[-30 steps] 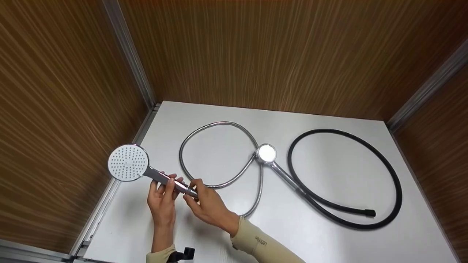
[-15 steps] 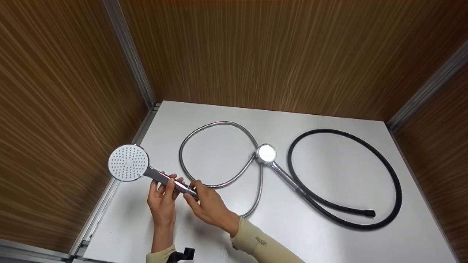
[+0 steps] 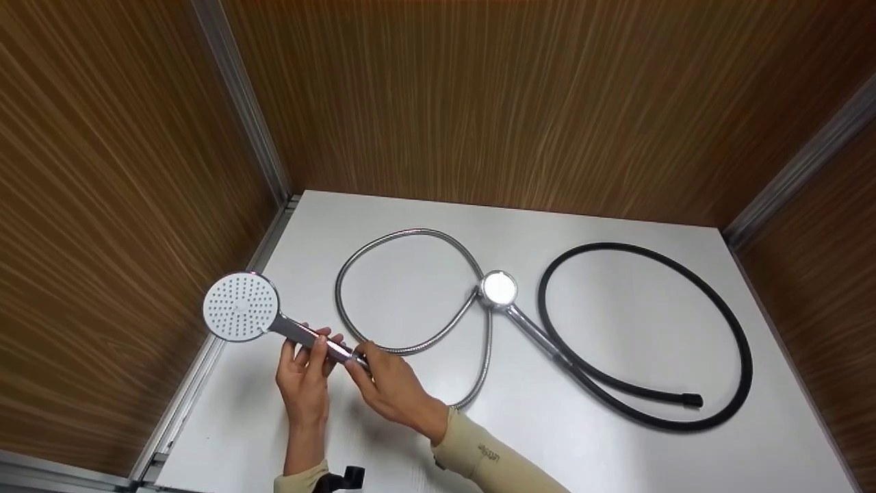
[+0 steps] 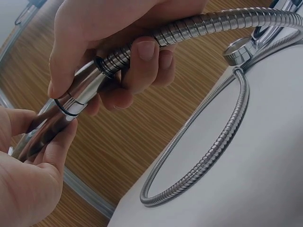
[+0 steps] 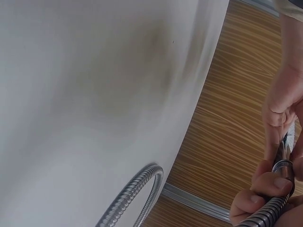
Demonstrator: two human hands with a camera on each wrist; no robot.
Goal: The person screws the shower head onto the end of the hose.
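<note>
A chrome hand shower (image 3: pixel 241 306) with a round white spray face is held above the left side of the table, its face turned up. My left hand (image 3: pixel 304 387) grips its handle (image 3: pixel 295 331) from below. At the handle's lower end my right hand (image 3: pixel 393 383) pinches the chrome connector (image 4: pixel 84 90) of a ribbed metal hose (image 4: pixel 208 29). The connector sits in line against the handle end, with a thin dark ring at the joint (image 4: pixel 66 108). How far it is threaded on cannot be seen.
The metal hose loops across the white table (image 3: pixel 616 308). A second, smaller hand shower (image 3: pixel 499 288) lies over this hose, attached to a coiled black hose (image 3: pixel 746 356) at the right. Wood-grain panels (image 3: pixel 479 103) enclose the table at the back and sides.
My right fingers have shifted slightly at the connector and cover more of the joint. The left hand, the hand shower and the things on the table have stayed nearly still.
</note>
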